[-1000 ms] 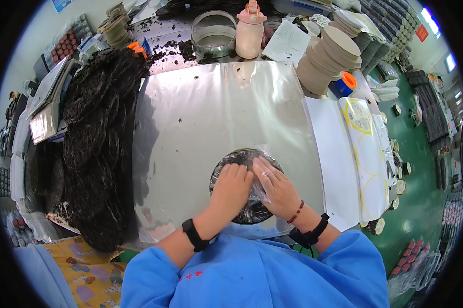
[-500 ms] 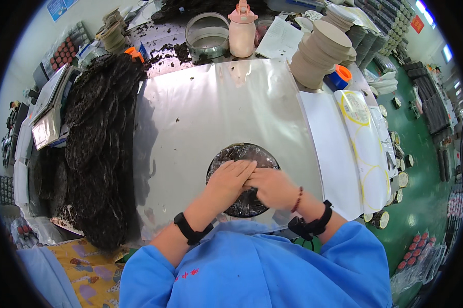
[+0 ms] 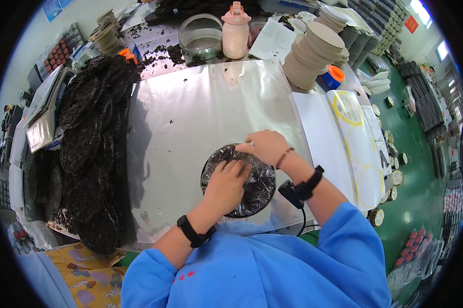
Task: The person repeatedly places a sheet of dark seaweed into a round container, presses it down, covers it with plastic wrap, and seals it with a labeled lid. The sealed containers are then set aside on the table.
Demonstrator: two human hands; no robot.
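Note:
On the shiny sheet in front of me lies a dark round disc covered in crinkled clear plastic film. My left hand rests on its left part, fingers spread and lying flat on the film. At the disc's far edge, my right hand is closed, with thumb and fingers bent together at the film's edge. The fingertips partly hide what they pinch, which looks like the film. Both wrists carry black straps, and a cable hangs from the right one.
A silvery sheet covers the table's middle. Dark flaky slabs are piled at left. Behind stand a metal ring, a pink bottle and stacked beige discs. An orange-and-blue tape roll and label sheets are at right.
My hands, earlier stacked together on the disc, have come apart. The right hand has moved up to the far edge; the left has slid slightly down with its fingers spread.

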